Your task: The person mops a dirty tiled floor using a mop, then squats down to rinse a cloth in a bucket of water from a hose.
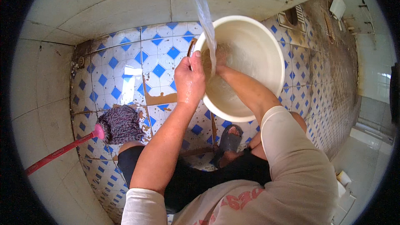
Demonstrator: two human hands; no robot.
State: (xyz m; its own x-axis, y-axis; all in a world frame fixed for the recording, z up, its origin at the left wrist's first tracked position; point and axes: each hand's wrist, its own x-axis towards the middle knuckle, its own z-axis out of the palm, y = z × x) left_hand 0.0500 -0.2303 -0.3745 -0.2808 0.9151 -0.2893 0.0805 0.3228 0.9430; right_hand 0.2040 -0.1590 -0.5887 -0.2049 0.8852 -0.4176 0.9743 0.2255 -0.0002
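Before me is a large cream plastic bucket (257, 53), tipped so that I look into its mouth. My left hand (190, 79) grips the rim on the left side, thumb over the edge. A clear stream (204, 18), apparently running water, falls from above past this hand into the bucket. My right hand (222, 54) reaches inside, near the stream, at the cloudy, rippling water (218, 90). Its fingers are blurred there, and whether they hold anything is unclear. A thin brown strip (191, 47) shows beside the rim just beyond my left hand; what it is cannot be made out.
A mop with a grey-purple yarn head (122, 125) and red handle (62, 151) leans at left. Muddy water (161, 99) lies on the blue-and-white tiled floor (159, 70). A floor drain (81, 62) sits in the left corner, a squat toilet (292, 17) at upper right. My sandalled foot (231, 139) stands below the bucket.
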